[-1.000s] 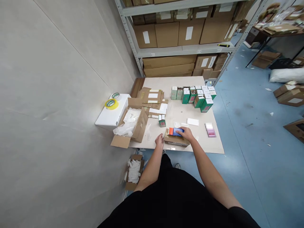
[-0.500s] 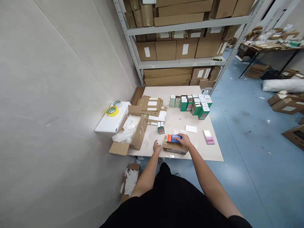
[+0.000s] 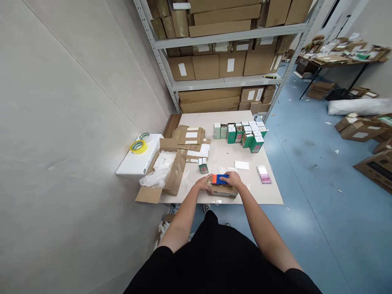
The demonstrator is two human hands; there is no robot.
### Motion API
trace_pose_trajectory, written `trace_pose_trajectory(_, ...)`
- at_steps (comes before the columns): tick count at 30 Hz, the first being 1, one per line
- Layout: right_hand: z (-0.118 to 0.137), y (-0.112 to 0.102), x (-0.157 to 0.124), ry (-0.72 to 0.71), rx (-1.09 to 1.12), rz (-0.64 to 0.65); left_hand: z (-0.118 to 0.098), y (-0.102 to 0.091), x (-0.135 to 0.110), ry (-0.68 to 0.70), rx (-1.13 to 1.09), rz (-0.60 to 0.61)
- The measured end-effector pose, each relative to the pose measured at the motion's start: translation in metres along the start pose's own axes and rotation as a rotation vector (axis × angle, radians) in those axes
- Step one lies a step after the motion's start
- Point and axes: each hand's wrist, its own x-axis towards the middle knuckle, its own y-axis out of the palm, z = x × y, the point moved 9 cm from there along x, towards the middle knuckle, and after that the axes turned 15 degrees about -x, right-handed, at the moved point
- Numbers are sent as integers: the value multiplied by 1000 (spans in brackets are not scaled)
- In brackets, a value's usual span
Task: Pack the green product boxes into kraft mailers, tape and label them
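A small cardboard box (image 3: pixel 223 191) lies near the front edge of the table, in front of me. My right hand (image 3: pixel 232 179) is closed around a blue and orange tape dispenser (image 3: pixel 221 179) on top of the box. At the box's left end, my left hand (image 3: pixel 203 183) grips its side and corner; some fingertips are hidden. Just behind the left hand stands a small green and white carton (image 3: pixel 203 165). A white card or label (image 3: pixel 241 165) lies on the table behind the box.
On the left are an open carton with white packing material (image 3: pixel 177 171) and a white box (image 3: pixel 134 163) bearing tape rolls (image 3: pixel 139 147). Flattened cardboard (image 3: pixel 188 136) lies farther back. Several green and white cartons (image 3: pixel 256 145) stand at the back right. A loaded shelf rack (image 3: pixel 226 83) rises behind the table.
My left hand has moved right and taken hold of the box's left end. The right hand keeps the tape dispenser on the box top. The whole view has shifted slightly.
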Motion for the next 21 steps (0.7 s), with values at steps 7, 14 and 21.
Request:
trace_pose_trajectory(7,-6,0,-7,68,-119,29,15,11,6,-174,155,91)
trace_pose_trajectory(14,-22,-8,-11,109,-165,29,10,13,16,-62,163,-20)
trace_pose_trajectory(21,-55,-24,-24,146,-187,18,20,15,16,-91,134,-35)
